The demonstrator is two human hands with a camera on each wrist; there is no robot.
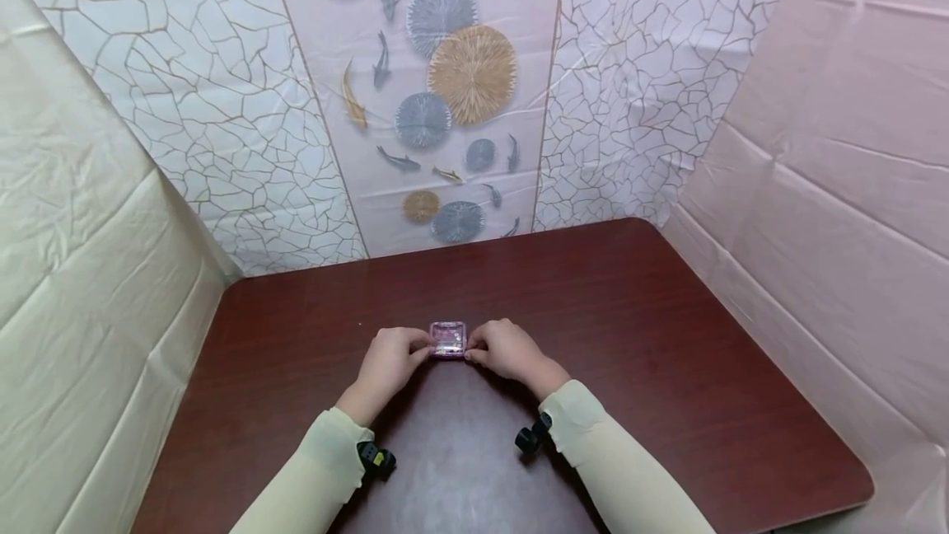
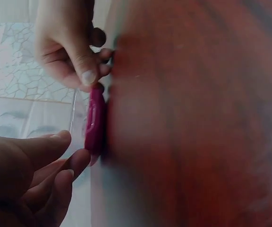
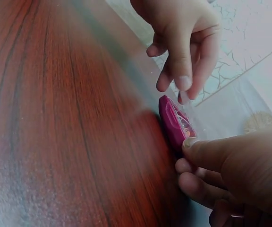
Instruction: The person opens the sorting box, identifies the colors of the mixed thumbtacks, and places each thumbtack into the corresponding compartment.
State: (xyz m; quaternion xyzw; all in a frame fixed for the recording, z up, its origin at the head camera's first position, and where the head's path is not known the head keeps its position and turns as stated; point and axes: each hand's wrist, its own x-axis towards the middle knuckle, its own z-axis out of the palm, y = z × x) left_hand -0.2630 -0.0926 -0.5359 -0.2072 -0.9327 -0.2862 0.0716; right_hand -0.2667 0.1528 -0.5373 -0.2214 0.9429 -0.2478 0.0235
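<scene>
A small magenta plastic case (image 1: 448,338) with a clear lid lies on the table in the head view, a hand at each side. My left hand (image 1: 393,357) has its thumb and fingertips at the left edge, around the clear lid; in the left wrist view a fingertip of this left hand (image 2: 37,170) meets the case's magenta side (image 2: 96,118). At the opposite edge, my right hand (image 1: 507,348) pinches the case. The right wrist view shows the right thumb (image 3: 207,151) pressed on its near end, while the lid stands slightly away from the magenta base (image 3: 171,124).
The dark reddish-brown table (image 1: 593,295) has rounded corners. Patterned cloth (image 1: 460,105) hangs behind its far edge, with plain pale sheets at left (image 1: 96,270) and right (image 1: 830,188). Each sleeve cuff bears a small black camera (image 1: 528,441).
</scene>
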